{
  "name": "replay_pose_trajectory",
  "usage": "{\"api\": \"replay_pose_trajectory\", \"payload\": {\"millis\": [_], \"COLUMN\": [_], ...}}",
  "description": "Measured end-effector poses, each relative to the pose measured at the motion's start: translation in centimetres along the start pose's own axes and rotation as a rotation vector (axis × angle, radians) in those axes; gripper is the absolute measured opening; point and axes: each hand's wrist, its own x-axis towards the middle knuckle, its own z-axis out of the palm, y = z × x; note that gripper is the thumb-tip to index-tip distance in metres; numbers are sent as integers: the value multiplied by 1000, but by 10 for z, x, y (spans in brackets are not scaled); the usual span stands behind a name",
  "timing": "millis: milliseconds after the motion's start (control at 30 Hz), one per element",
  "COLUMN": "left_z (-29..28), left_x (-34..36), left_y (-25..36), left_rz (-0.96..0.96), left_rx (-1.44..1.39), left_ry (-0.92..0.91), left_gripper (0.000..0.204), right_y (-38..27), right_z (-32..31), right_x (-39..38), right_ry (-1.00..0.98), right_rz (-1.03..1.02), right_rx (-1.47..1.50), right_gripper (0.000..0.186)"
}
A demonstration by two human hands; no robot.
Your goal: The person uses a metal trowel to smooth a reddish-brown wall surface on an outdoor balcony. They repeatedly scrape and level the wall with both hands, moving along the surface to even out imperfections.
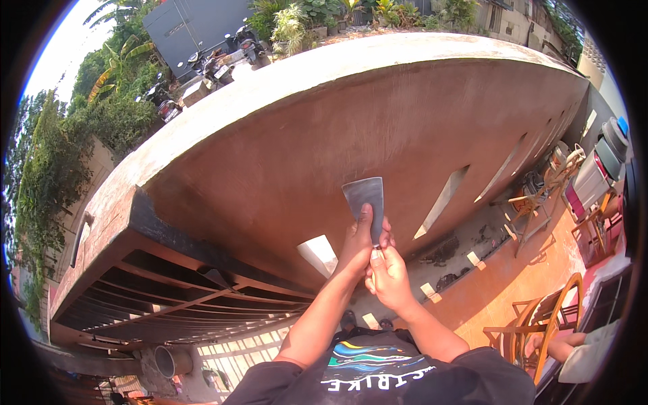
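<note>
A metal scraper (359, 189) with a wide flat blade is held upright in front of a reddish-brown plastered wall (290, 142). My left hand (360, 246) grips the lower blade, thumb lying on its face and fingers curled behind. Just below, my right hand (388, 277) is closed around the handle. Both hands are close together, and their fingertips are partly hidden. Pale rectangular openings in the wall (442, 200) show to the right of the blade, and another is behind my left wrist.
A white-topped ledge (405, 44) crowns the wall, with parked scooters and plants beyond. Dark metal slatted gate (169, 297) stands at lower left, near a round pipe-like object (169, 361). Wooden chairs (520, 324) and stacked bins (607, 155) line the right. Another person's hand (563, 345) is at lower right.
</note>
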Motion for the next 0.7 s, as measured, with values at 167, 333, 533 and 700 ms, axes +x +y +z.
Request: {"api": "replay_pose_trajectory", "payload": {"millis": [167, 333, 533, 700], "left_z": [-11, -13, -16, -23], "left_x": [5, 7, 5, 7], "left_y": [-9, -9, -13, -15], "left_rz": [263, 34, 131, 72], "left_rx": [-73, -62, -86, 10], "left_ry": [-228, -187, -285, -247], "left_gripper": [62, 61, 62, 62], "right_y": [7, 5, 8, 17], "right_z": [3, 10, 15, 17], "right_x": [-2, -5, -10, -7], "right_ry": [4, 79, 95, 124], "right_rz": [-324, -135, -282, -210], "right_rx": [-42, 44, -5, 17], "right_gripper": [12, 16, 14, 13]}}
